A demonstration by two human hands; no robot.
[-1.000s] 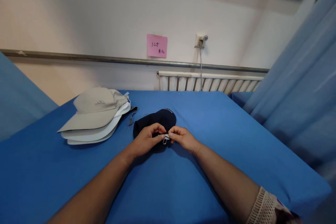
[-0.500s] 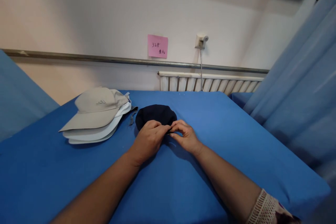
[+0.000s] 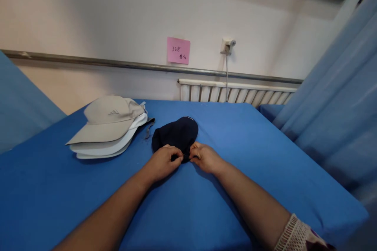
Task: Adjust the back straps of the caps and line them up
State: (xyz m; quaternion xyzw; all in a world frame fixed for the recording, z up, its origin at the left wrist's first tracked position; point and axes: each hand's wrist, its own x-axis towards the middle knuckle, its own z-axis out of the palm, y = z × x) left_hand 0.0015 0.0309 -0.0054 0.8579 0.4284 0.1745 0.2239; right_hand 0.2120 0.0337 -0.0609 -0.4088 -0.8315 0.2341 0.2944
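Note:
A dark navy cap (image 3: 176, 133) rests on the blue-covered table, its rounded far side turned toward the wall. At its near edge my left hand (image 3: 165, 161) pinches the cap between thumb and fingers. Just to the right, my right hand (image 3: 205, 157) pinches the same near edge, a small gap away from the left. A tiny light spot shows on the cap's edge between the two hands. Left of the cap lies a stack of caps, with a beige cap (image 3: 107, 113) on top and white caps (image 3: 108, 150) under it.
The blue table cover (image 3: 188, 211) spreads beneath everything. Behind the table are a radiator (image 3: 235, 92), a metal rail (image 3: 132, 65), a pink note (image 3: 178, 50) and a plugged-in socket (image 3: 227, 46). Blue curtains (image 3: 332, 98) hang at both sides.
My hands have moved apart along the cap's near edge and a little closer to me. The navy cap has shifted and looks flatter, with a rounded part now showing at its far right.

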